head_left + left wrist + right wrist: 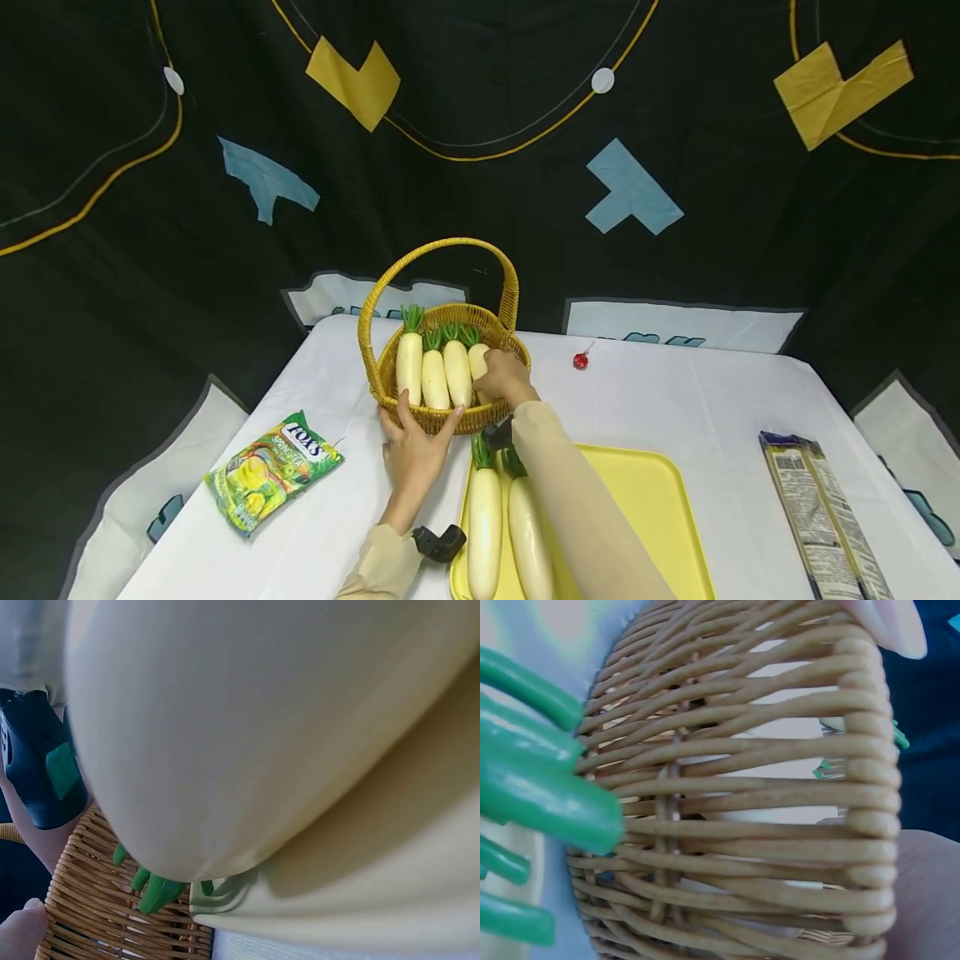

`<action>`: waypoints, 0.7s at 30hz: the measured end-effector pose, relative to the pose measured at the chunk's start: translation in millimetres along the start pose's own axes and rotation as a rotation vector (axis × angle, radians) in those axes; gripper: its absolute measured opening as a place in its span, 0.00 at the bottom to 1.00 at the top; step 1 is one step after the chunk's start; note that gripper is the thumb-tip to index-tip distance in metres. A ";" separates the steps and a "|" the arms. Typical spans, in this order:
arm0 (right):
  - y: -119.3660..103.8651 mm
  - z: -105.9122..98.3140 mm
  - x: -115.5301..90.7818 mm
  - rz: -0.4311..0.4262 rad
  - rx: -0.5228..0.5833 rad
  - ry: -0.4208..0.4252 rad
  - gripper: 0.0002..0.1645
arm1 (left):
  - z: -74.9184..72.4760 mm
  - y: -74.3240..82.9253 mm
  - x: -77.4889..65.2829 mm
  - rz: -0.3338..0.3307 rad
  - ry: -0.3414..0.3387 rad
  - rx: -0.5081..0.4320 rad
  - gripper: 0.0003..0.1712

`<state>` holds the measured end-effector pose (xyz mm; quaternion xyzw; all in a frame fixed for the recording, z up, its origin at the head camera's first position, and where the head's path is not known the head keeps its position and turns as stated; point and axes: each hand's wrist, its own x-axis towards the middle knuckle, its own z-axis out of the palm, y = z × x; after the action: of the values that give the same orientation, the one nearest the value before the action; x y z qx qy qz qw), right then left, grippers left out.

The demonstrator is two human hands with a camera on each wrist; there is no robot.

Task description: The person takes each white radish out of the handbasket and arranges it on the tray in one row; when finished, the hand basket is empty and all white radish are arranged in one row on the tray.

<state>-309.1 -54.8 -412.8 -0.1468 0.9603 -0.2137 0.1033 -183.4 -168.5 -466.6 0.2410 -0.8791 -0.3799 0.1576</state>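
A yellow-brown wicker basket (420, 418) with a tall arched handle stands at the back of the table. Several white radishes (408, 367) with green stalks lie side by side in it. My left hand (416, 450) touches the basket's near wall with fingers spread, the tips reaching the rim. Inside the basket's right side, my right hand (506, 377) grips a white radish (478, 358), partly covered by the fingers. Two more radishes (486, 533) rest on a yellow tray (637, 479) in front. In the right wrist view, green stalks (547, 780) stand beside the basket wall (742, 787).
A green candy bag (273, 475) lies on the left of the white-covered table. A small red wrapped lollipop (581, 361) is right of the basket. At the far right lies a long flat packet (821, 517). A dark curtain (480, 200) hangs behind the table.
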 end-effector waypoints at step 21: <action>1.4 -14.8 0.6 0.109 0.283 -0.065 0.36 | 0.3 2.6 -0.5 -0.014 0.005 0.007 0.59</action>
<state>-313.8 -48.2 -400.3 -0.0854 0.9232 -0.3362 0.1653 -183.9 -166.5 -465.0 0.2484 -0.8783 -0.3774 0.1564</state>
